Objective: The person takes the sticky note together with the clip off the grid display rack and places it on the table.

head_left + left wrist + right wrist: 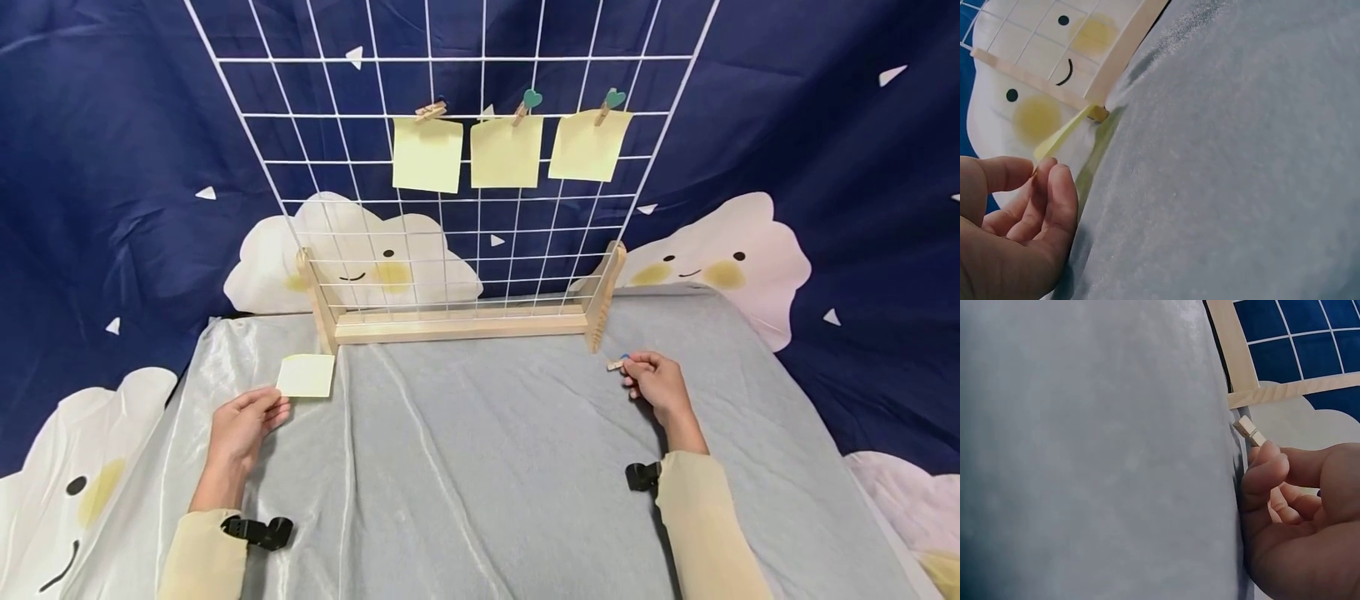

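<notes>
A yellow paper note (306,376) is pinched at its lower left corner by the left hand (242,423). In the left wrist view the note (1063,134) appears nearly edge-on between thumb and fingers of the left hand (1022,231). Out at the right, the right hand (658,385) pinches a small wooden clothespin (617,364) with a bit of blue on it. The right wrist view shows the clothespin (1249,431) sticking out past the fingertips of the right hand (1304,512). Three yellow notes (427,156) hang in a row on the white wire grid (480,200), each under a clothespin.
The grid stands in a wooden base (461,327) at the back of a table covered with grey cloth (480,467). Green hearts (532,98) decorate two of the hanging clothespins. Behind is a dark blue curtain (112,208) with white clouds and triangles.
</notes>
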